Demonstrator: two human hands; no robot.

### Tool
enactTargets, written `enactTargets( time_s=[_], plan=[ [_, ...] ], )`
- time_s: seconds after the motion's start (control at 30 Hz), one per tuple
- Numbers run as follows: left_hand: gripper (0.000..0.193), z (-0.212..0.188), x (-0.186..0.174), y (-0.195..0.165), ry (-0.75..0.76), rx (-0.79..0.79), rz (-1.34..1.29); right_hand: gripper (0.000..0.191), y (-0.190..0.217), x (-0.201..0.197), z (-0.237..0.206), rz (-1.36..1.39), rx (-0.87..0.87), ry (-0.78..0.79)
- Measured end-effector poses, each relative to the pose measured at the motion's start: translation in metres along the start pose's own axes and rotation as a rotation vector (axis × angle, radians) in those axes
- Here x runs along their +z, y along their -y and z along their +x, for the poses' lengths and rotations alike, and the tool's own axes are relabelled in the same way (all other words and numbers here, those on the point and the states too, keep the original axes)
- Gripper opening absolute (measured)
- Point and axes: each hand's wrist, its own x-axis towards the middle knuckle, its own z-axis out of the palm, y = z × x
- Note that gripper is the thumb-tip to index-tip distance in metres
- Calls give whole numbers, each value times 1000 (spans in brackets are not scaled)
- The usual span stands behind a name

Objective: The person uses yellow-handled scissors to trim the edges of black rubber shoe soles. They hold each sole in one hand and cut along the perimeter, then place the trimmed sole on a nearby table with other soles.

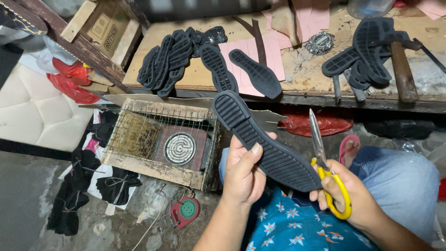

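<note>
A black ribbed shoe sole (265, 142) sits near the middle of the view, tread side up, slanting from its heel end at 11 o'clock to its toe end at 4 o'clock. The left hand (242, 173) grips it from below at about its midpoint, fingers curled shut round the edge and the thumb pressed flat on the ribbed face. At the sole's 4 o'clock end the right hand (353, 200) closes round the yellow handles of a pair of scissors (325, 162), fingers through the loops; the steel blades point up toward 12 o'clock and look closed, standing just beside the sole's toe end rather than around it.

At 9 o'clock from the sole stands a wooden box (160, 144) covered by wire mesh, with a round coil heater inside. At 12 o'clock runs a workbench (302, 79) carrying two loose soles (244, 69) on pink paper, a stack of soles (167, 60) toward 11 o'clock, another pile (367, 51) toward 1 o'clock, and a hammer (402, 69) beside it.
</note>
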Motion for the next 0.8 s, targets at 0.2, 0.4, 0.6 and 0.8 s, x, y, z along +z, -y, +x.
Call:
enactTargets(
  time_s=[0.2,0.4,0.6,0.8],
  plan=[
    [35,2,6,-3,-13,-14,78,37,4,9,3,-189,-86,-94],
    [52,12,15,-22,42,54,114,33,7,2,5,-162,19,-142],
    [60,8,18,-11,76,20,65,31,-10,-1,2,46,263,-131],
    [60,5,13,-6,28,8,142,34,-16,-9,5,70,297,-83]
  ],
)
